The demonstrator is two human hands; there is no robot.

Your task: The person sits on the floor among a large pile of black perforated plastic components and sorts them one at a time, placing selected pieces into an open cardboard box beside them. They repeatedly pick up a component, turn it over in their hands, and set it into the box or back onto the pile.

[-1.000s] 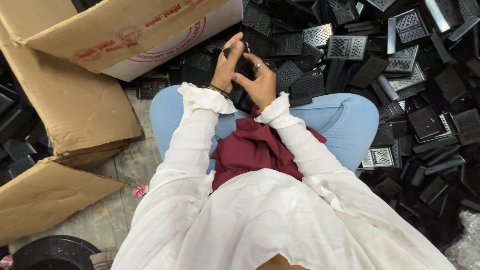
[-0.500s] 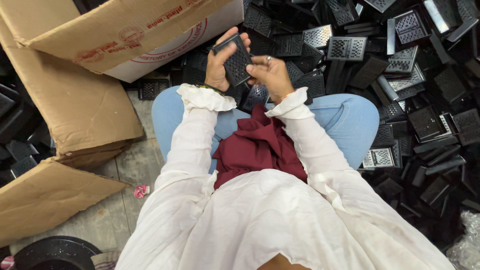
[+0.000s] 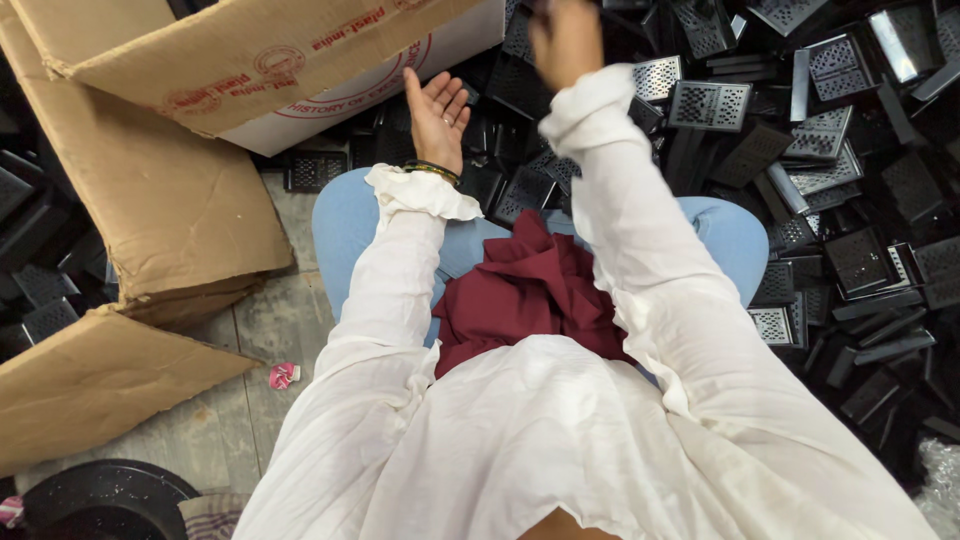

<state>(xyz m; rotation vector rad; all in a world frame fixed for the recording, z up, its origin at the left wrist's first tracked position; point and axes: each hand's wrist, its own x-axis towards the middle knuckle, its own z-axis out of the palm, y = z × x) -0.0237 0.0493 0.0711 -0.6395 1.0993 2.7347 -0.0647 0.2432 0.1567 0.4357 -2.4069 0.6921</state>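
Note:
My left hand (image 3: 437, 112) is raised above my knee, palm up, fingers spread, with nothing in it; bangles circle the wrist. My right hand (image 3: 565, 38) is stretched far forward near the top edge and is blurred, so whether it holds a piece is unclear. It hovers over a heap of black perforated plastic plates (image 3: 710, 105) that covers the floor ahead and to the right. A dark red cloth (image 3: 520, 290) lies in my lap over blue trousers.
A large open cardboard box (image 3: 250, 60) lies tipped at upper left, its flaps (image 3: 100, 380) spread over the floor. A small pink wrapper (image 3: 283, 375) lies on the concrete. A black round tub (image 3: 100, 500) sits at bottom left.
Both hands were together on one black plate in front of me. They have now parted: the left hand is open and empty, and the right arm has swung forward over the heap.

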